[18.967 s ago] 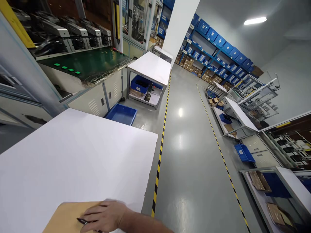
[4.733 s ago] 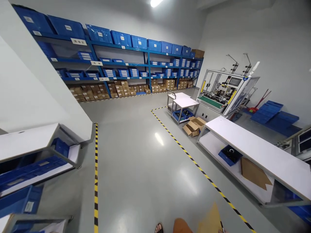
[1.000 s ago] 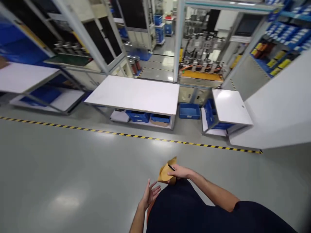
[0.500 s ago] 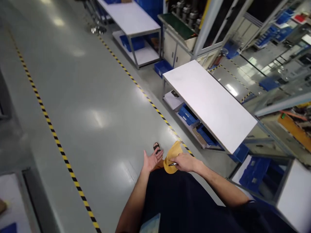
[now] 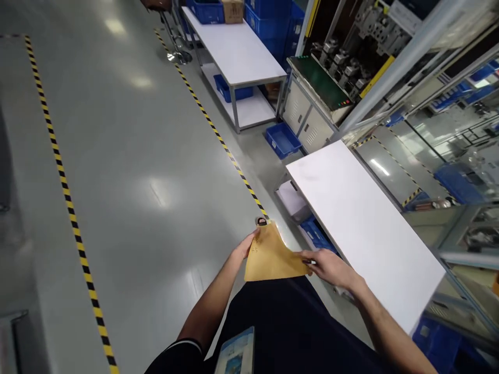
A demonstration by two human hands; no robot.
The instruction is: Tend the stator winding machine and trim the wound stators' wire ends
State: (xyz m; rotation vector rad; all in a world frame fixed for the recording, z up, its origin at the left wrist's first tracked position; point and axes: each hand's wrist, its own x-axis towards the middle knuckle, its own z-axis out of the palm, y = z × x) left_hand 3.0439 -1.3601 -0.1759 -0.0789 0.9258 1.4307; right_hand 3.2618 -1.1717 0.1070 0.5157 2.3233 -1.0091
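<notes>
Left hand (image 5: 245, 246) and right hand (image 5: 327, 265) grip opposite sides of a bowed tan paper sheet (image 5: 273, 258), which the slim dark pen (image 5: 311, 262) in the right could crease if pressed.

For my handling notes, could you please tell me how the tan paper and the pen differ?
The tan paper is broad and curved; the pen is slim. The paper bears small dark marks; the pen's visible part is mainly dark. The left hand holds only the paper, not the pen. Both are in the right hand.

Far white table (image 5: 253, 54): blue bin (image 5: 208, 12), brown carton (image 5: 233, 11) | Grey floor (image 5: 128, 130): blue tray (image 5: 283, 139), striped tape (image 5: 211, 124)
</notes>
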